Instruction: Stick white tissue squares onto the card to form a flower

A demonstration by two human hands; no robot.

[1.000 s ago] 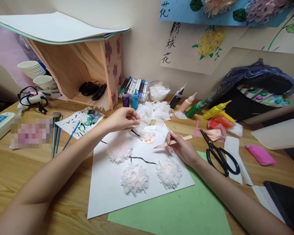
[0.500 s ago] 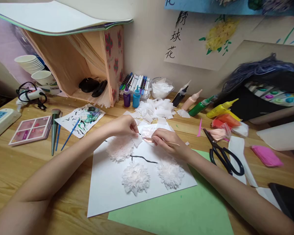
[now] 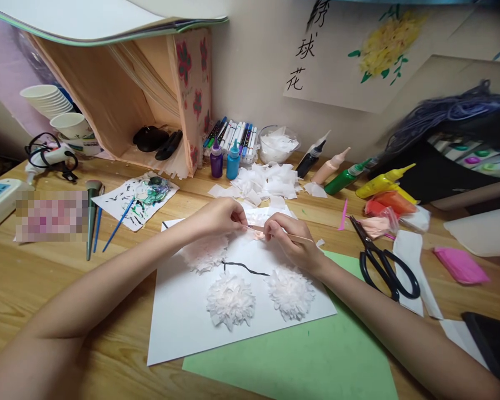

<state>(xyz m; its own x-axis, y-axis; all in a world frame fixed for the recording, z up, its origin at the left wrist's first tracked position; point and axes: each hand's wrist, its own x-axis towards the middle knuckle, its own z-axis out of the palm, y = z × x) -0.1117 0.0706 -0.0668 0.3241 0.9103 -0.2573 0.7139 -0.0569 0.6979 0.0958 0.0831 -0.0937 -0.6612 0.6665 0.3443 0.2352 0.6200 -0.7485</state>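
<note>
My right hand (image 3: 291,240) is closed around a thin wooden stick (image 3: 301,239), whose tip points left toward my other hand. My left hand (image 3: 225,215) pinches a small piece of white tissue paper at the stick's tip; the fingers partly hide it. Both hands are over the upper part of a white sheet (image 3: 179,328). Two fluffy tissue-paper flowers, a left one (image 3: 230,301) and a right one (image 3: 291,293), sit low on the sheet. A pinkish flower (image 3: 206,253) lies under my left wrist. Between the flowers runs a black painted line (image 3: 245,269).
Loose tissue squares (image 3: 269,182) lie behind my hands, near a clear bowl (image 3: 279,145) of more squares. Paint bottles, such as a green one (image 3: 345,176), lie to the right. Black scissors (image 3: 385,264) rest beside green paper (image 3: 300,361). Paintbrushes (image 3: 119,225) lie at left.
My left hand has moved right, bringing the tissue piece to the stick's tip. My right hand has shifted slightly right with the stick. The view has tilted down a little.
</note>
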